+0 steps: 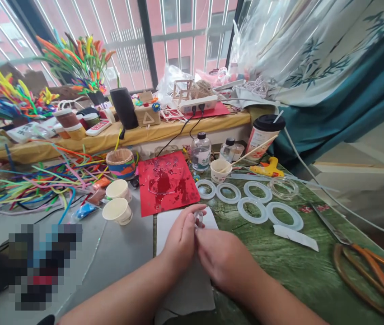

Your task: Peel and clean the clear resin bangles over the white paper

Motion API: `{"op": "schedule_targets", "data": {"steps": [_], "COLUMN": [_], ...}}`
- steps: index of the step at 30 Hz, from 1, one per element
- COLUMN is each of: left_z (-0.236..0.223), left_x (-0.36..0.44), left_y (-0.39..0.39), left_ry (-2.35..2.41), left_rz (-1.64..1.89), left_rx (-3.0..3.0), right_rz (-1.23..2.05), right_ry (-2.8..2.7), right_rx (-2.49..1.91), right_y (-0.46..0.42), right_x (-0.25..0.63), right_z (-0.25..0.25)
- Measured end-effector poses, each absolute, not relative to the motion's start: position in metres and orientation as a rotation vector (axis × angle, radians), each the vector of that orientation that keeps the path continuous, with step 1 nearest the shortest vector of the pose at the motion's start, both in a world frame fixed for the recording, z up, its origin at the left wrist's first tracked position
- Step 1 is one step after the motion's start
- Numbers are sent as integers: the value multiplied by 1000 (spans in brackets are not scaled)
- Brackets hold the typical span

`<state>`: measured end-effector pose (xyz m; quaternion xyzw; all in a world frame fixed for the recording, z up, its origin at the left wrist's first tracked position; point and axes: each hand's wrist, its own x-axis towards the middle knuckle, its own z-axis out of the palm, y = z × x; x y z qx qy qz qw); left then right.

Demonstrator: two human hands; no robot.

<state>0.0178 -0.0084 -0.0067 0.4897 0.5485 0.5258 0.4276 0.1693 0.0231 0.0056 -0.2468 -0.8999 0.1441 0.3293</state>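
Hands (222, 259) above paper sheet (188, 289); rings (252, 221) right, cups (117, 211) left.

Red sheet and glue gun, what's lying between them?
In the head view, a small paper cup holding a wooden stick sits between the red sheet and the yellow glue gun.

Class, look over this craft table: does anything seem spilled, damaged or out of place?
The red card stands out: glossy clear smears and darker red blotches mar its surface, as if something spilled and dried there, unlike the clean translucent rings beside it.
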Motion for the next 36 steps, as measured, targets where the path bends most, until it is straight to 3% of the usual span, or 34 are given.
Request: {"op": "schedule_targets", "data": {"steps": [2,5,9,13,17,20,24,29,32,36], "left_z": [-9,-9,-5,-1,0,0,-3,-5,-5,-1], "left_x": [18,19,19,20,21,23,23,22,22,22], "left_y": [-7,-7,-9,-8,-2,0,-1,-4,-4,-4], "left_ry": [1344,1344,1337,1357,1285,1321,1287,1306,1250,1290], "left_rz": [1307,1299,1352,1338,1368,1288,1357,1329,1349,1331], "left_rx": [1135,1151,1142,1078,1039,1050,1041,1071,1041,1025], "right_rz": [368,494,435,495,476,586,620,719,614,568], "right_ry": [-2417,-2234,-2460,-2338,-2497,-2288,-2446,-2283,-2470,-2277], "right_rx": [-576,-1002,-554,-840,-469,-833,-526,-807,-504,-844], "right_y": [23,25,31,36,37,37,36,35,35,34], "right_x": [170,169,166,168,172,173,174,175,175,174], "right_z": [3,2,6,9,8,7,5,4,4,6]}}
